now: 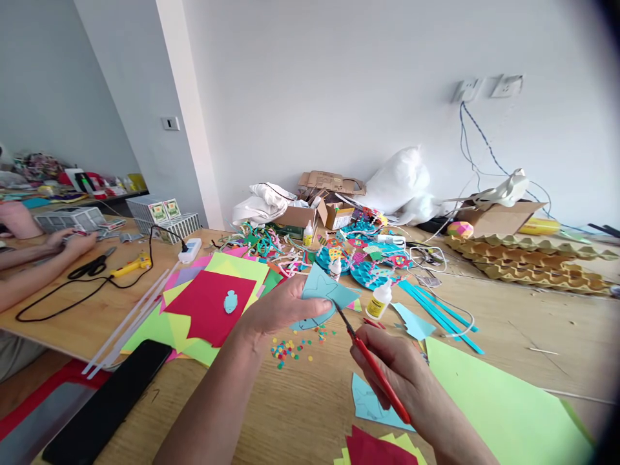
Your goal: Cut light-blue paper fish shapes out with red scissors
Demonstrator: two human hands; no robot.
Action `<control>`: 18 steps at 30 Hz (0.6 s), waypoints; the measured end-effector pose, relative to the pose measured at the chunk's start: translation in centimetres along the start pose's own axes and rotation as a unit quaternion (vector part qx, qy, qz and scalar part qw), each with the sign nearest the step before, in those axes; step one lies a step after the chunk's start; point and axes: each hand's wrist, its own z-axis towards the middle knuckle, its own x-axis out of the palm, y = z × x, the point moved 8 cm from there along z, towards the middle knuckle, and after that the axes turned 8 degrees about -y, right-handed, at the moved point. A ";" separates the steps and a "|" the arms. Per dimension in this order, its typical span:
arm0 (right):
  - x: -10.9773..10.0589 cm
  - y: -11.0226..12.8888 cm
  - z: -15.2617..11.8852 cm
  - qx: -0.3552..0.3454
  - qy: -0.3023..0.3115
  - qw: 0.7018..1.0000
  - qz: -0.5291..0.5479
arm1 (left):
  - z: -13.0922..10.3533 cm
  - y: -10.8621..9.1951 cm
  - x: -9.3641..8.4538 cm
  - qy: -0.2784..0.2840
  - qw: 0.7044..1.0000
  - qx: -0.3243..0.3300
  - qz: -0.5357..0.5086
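Observation:
My left hand (285,303) pinches a piece of light blue paper (322,284) with pencil lines drawn on it, thumb on top. In my right hand (392,361) is a pair of red-handled scissors (375,368), its dark blades reaching the right edge of that paper. Below my right hand lies another blue paper piece (365,397) with a drawing, partly hidden by the hand. A cut-out blue fish (231,301) rests on a red sheet (208,307) to the left. Small coloured paper dots (290,349) are scattered under the held paper.
A white glue bottle (379,300) stands beyond my right hand. Green paper (498,394) lies at right, a black phone-like slab (111,400) at front left. A glue gun (130,265) and black scissors (94,263) sit near another person's hands (72,242). Egg trays (527,261) lie at back right.

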 end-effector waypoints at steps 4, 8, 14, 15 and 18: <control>0.0 0.0 0.0 0.000 0.005 1.000 -0.009 | -0.1 -0.5 0.1 0.021 1.000 0.010 0.015; 0.2 -0.2 0.2 -0.002 0.001 1.000 -0.005 | 0.0 -0.5 0.1 0.031 0.999 0.000 0.013; 0.1 -0.5 0.4 -0.002 -0.018 0.998 0.058 | 0.4 -0.5 -0.1 -0.015 0.999 0.032 -0.032; 0.1 -0.6 0.4 -0.001 -0.018 0.998 0.067 | 0.5 -0.5 -0.1 -0.023 0.998 0.038 -0.038; 0.3 -0.6 0.4 -0.001 -0.013 0.997 0.081 | 0.4 -0.5 0.0 -0.023 0.998 0.049 -0.045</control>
